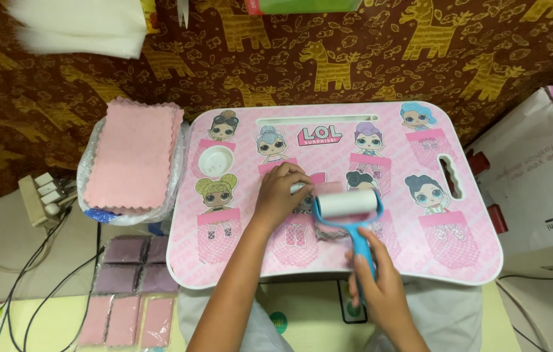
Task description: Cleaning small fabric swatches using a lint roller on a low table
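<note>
Blue-handled lint roller [348,208] is lying mid-worktop [472,261], right hand [381,293] fingers wrapping its handle. Left hand [280,192] fingers are pressing together on a small pink cloth [328,189] beside the roller, pinning it flat.

my left arm reaches up and forward from the lower middle, bare, elbow low and wrist straight. my left hand [281,193] lies palm down, fingers curled and pressing down. my right hand [381,287] sits nearer my body, grip closed in a fist, thumb lying along the top and pointing forward, forearm short in view.
</note>
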